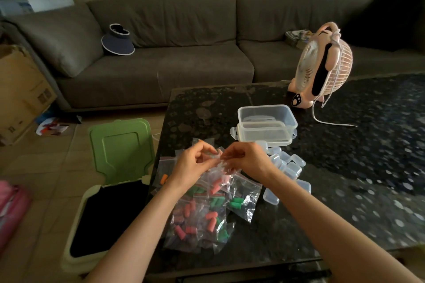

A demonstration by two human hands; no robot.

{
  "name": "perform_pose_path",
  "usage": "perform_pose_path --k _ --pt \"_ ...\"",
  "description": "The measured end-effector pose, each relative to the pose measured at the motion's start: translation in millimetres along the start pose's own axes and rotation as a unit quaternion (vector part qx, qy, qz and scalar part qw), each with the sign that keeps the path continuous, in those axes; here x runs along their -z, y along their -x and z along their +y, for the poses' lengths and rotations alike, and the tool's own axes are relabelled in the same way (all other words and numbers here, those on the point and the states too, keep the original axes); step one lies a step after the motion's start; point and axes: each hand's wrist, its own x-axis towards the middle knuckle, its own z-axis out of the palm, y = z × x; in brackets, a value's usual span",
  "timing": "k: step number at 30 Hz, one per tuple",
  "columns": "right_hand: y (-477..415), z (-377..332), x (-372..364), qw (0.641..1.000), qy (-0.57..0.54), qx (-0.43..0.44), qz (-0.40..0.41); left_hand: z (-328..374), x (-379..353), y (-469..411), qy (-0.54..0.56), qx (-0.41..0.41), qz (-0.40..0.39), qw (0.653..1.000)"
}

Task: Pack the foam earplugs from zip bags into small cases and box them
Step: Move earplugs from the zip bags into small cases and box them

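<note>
our left grip (192,164) and right grip (249,158) pinch one zip bag (219,163); bag pile (207,216) full, cases (289,165) loose, box (266,117) unpacked: barely begun.

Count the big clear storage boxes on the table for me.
2. An open box stands at the back, near the pink fan. A shallower box sits right against its front, next to the small cases. No others show, and none looks hidden.
</note>
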Motion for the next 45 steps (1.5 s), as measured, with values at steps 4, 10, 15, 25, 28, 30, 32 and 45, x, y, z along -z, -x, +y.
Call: perform_pose_path --k 4,10,15,25,28,30,32,45 --pt "2.1 -0.9 -3.5 0.999 0.026 0.015 -0.014 -10.5 4.3 2.2 -0.067 -0.013 -0.003 0.998" --pt "3.5 -0.5 -4.2 0.999 0.037 0.019 -0.018 -10.4 3.9 -0.3 -0.073 0.012 0.028 0.997" --pt "4.6 1.0 3.1 0.999 0.047 0.01 -0.002 -9.2 1.5 0.1 -0.099 -0.025 0.015 0.995" --pt "7.0 -1.2 1.0 0.995 0.092 0.01 -0.04 -4.4 -2.6 -2.6 -0.025 -0.008 -0.007 1.0" --pt "4.3 -0.1 2.4 0.995 0.094 -0.002 -0.026 -4.5 -0.7 -1.9 -0.016 -0.017 -0.04 0.999" --pt "3.0 -0.3 2.1 0.994 0.106 -0.011 -0.026 -6.1 -0.5 -2.1 -0.05 -0.035 -0.044 0.997" --pt "2.5 -0.5 0.7 0.993 0.111 -0.013 -0.031 -8.2 0.3 -3.1 -0.076 -0.047 -0.054 0.995" --pt "3.7 4.6 -1.5 0.996 0.088 0.013 -0.008 -13.3 0.9 -6.3 -0.056 0.026 -0.008 0.998"
